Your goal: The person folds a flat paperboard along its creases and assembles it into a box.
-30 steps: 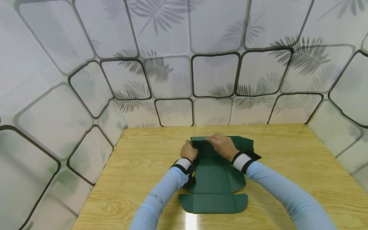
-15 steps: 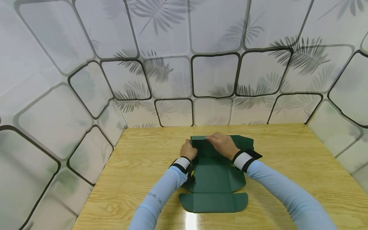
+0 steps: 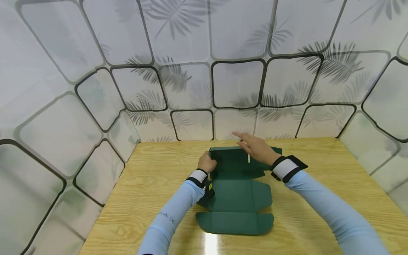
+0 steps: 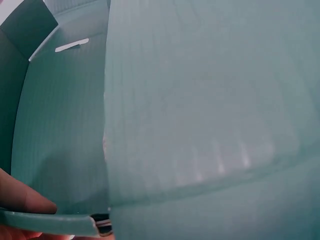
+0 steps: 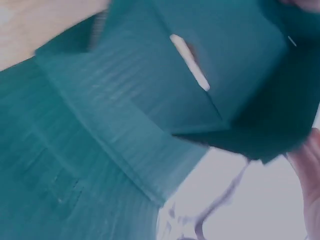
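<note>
A green corrugated cardboard box (image 3: pixel 232 194), partly folded, lies on the wooden table, its far wall standing up and its near flaps spread flat. At the far left corner my left hand (image 3: pixel 207 163) grips the upright side; in the left wrist view its fingers (image 4: pixel 22 195) pinch a green panel edge. Above the far right part, my right hand (image 3: pixel 256 148) is raised with fingers extended, seemingly holding nothing. A narrow pale strip, perhaps a slot (image 5: pixel 191 62), shows on the box's inner face. In the right wrist view, part of the right hand (image 5: pixel 310 167) appears at the edge.
The wooden table (image 3: pixel 159 180) extends around the box on both sides. Behind it and to either side stand pale curtains or panels (image 3: pixel 239 81) printed with dark outlines and leaves. Each wrist wears a strapped band with a camera.
My right hand has let go of the far wall's top edge and lifted up and to the right. The left hand keeps its grip, shifting slightly; the far wall's slot now shows.
</note>
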`<state>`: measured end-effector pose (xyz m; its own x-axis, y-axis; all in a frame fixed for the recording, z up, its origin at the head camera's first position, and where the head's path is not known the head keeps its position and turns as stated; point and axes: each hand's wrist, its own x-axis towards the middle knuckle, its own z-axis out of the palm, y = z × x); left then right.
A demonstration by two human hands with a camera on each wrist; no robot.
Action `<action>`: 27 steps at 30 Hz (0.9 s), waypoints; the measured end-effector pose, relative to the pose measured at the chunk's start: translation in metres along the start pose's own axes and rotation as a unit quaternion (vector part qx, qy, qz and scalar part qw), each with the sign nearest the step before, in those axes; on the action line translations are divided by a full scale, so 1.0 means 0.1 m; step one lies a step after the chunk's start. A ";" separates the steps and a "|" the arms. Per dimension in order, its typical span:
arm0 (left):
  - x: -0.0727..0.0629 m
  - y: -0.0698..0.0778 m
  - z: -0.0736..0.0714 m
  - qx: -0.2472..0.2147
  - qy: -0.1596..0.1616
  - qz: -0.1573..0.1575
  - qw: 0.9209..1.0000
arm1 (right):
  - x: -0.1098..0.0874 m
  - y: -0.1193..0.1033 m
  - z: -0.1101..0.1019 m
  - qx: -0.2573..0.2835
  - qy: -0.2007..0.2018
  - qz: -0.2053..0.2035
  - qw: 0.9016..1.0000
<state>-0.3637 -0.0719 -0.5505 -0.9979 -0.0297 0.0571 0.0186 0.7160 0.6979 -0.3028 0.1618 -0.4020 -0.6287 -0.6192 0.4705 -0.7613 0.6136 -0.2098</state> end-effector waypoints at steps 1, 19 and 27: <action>0.10 -0.12 0.10 0.001 0.013 0.008 1.000 | 0.02 0.01 -0.08 -0.002 -0.001 0.013 1.000; -0.65 0.70 -0.68 -0.062 -0.013 -0.042 0.997 | -0.15 0.13 -0.18 -0.152 -0.072 -0.011 0.986; -0.73 0.83 -0.72 -0.065 -0.011 -0.037 0.997 | -0.18 0.09 -0.05 -0.137 -0.072 -0.030 0.988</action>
<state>-0.2853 -0.0604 -0.4451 -0.9979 -0.0634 -0.0124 -0.0490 0.6161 0.7862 -0.2976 0.1810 -0.4084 -0.6141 -0.7099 0.3448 -0.7394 0.6703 0.0634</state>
